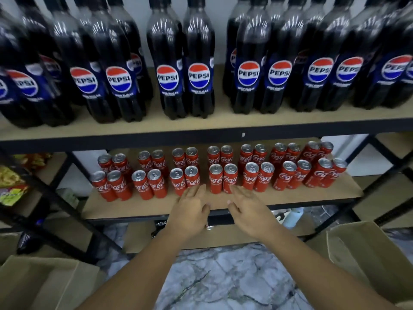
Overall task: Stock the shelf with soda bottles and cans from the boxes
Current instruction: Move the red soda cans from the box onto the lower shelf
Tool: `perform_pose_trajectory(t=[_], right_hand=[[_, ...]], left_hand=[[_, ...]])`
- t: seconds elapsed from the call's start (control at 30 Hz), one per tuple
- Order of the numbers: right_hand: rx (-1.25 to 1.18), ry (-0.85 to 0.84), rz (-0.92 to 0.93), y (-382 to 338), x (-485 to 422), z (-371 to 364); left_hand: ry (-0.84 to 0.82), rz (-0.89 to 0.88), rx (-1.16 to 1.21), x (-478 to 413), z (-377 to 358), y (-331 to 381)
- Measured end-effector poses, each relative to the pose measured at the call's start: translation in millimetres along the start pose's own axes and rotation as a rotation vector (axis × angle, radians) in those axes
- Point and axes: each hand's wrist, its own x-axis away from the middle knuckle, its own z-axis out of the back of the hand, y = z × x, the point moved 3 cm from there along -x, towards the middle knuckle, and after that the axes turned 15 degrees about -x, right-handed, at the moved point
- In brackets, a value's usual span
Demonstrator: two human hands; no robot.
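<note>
Stock record, as we find it. Upper shelf board [223, 121], across the top of the frame: Pepsi Zero Sugar bottles [199, 74], dark plastic with blue labels, standing upright in pairs and clusters from the left edge to the right edge, several deep in places. Lower shelf board [312, 198], mid-frame: Coca-Cola cans [215, 179], slim and red, upright, set out in two rows of seven pairs with gaps between the pairs. We note the left hand [190, 211] just below and in front of the third pair of the front row, fingers extended and holding nothing, its fingertips at the foot of those cans; we cannot tell whether they touch. We note the right hand [248, 211] beside it, likewise flat and unladen, fingertips at the base of the fourth front pair, contact again uncertain. Both palms lie over the bare front strip of the lower board, the cans directly beyond the fingertips and the bottles well above. Black metal shelf frame [201, 136] carrying both boards. Lower left corner: one open cardboard box [44, 283]. Lower right: a second cardboard box [368, 253]. Between them, under the forearms: grey marbled floor [223, 276]. Left edge, mid-height: yellow and red snack packets [11, 186] on a neighbouring shelf.
</note>
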Motion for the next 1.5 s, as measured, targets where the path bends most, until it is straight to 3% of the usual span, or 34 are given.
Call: perform_pose_trajectory(t=[0.3,0.53,0.73,0.97,1.17,1.5], right_hand=[[-0.007,0.070,-0.076,-30,49,35],[-0.019,0.098,-0.128,-1,66,73],[-0.087,0.068,-0.183,54,41,112],[-0.261,0.044,-0.176,150,-52,130],[-0.369,0.087,-0.154,197,-110,97],[-0.368,0.182,-0.119,212,-137,68]], left_hand=[[-0.099,-0.121,-0.079,25,36,25],[-0.109,-0.201,-0.055,2,36,75],[-0.116,-0.127,0.027,-40,17,123],[-0.016,0.152,0.238,-113,-48,151],[0.122,0.208,0.279,-168,-98,148],[0.176,0.201,0.315,-203,-125,139]])
